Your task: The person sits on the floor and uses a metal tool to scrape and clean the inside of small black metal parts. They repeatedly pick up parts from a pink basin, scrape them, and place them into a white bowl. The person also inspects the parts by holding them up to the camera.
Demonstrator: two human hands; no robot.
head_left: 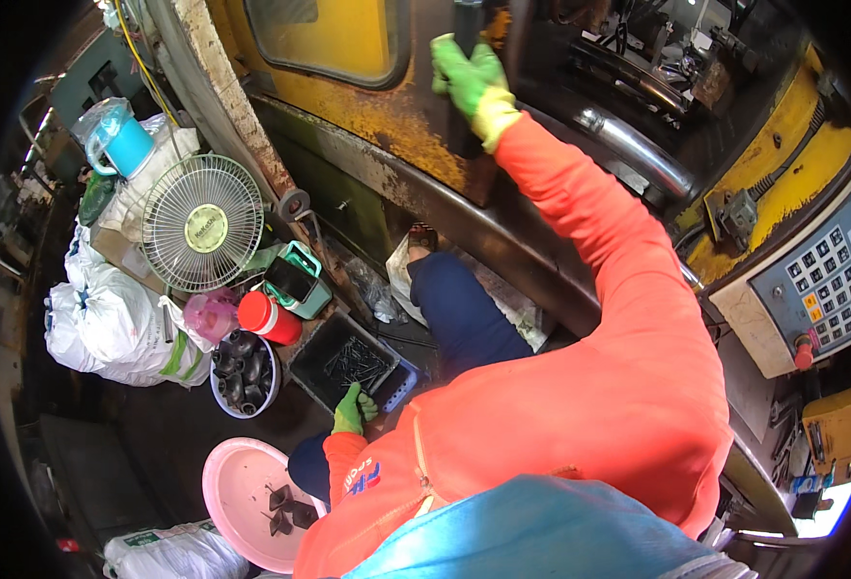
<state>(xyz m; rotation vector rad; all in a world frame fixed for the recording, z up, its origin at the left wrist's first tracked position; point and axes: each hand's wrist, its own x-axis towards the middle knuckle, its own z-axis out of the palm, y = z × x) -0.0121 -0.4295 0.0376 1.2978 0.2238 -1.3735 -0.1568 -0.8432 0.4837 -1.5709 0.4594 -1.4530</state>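
Note:
My right hand (474,85), in a green and yellow glove, reaches far forward with the arm stretched out. It is closed round the dark upright handle (469,27) at the edge of a rusty yellow machine door (348,101). My left hand (353,410), also gloved in green, is low at the near edge of a black crate (314,359). Its fingers are curled in, and what they hold, if anything, is hidden. Thin dark rods or strips (358,362) lie loose inside that crate.
Right of the door, the machine opening shows a shiny metal cylinder (638,154). A control panel (821,280) stands at right. At left are a fan (201,224), a red-lidded jug (269,318), a basin of black parts (242,372), a pink basin (237,473) and white sacks (107,318).

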